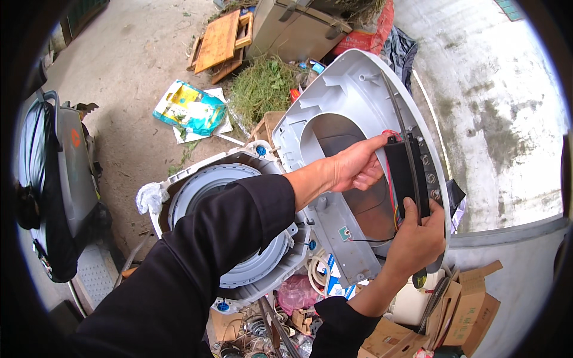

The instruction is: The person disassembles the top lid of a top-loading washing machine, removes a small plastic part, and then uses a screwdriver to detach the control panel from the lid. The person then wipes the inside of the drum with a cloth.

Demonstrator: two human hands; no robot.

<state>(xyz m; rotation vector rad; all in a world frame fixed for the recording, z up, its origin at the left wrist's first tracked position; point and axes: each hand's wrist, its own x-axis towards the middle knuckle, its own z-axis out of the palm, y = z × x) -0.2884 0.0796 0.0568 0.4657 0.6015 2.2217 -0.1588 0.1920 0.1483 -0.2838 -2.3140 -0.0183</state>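
in the head view, the black module (406,173), a long dark block, lies along the right inner side of a raised pale grey cover (331,218), with both hands at it. the right hand (421,235) is on its lower end: the thumb presses flat on the dark face, the other fingers bend round by the outer edge, partly hidden, so the block sits between them. the left hand (360,167) reaches across from the left to the upper end; its thumb and forefinger are nearly together at the corner, beside the red wires, while the remaining fingers curl into the palm, left of the block. whether that pinch has wire or block in it, i cannot tell. colored wires (391,185) run down the block's left edge, between it and the curled fingers.

a small green board (344,233) sits on the cover's lower panel, a black cable (373,240) leading from it toward the right hand. the round tub (256,268) lies left of the cover, partly behind the left sleeve (197,250).
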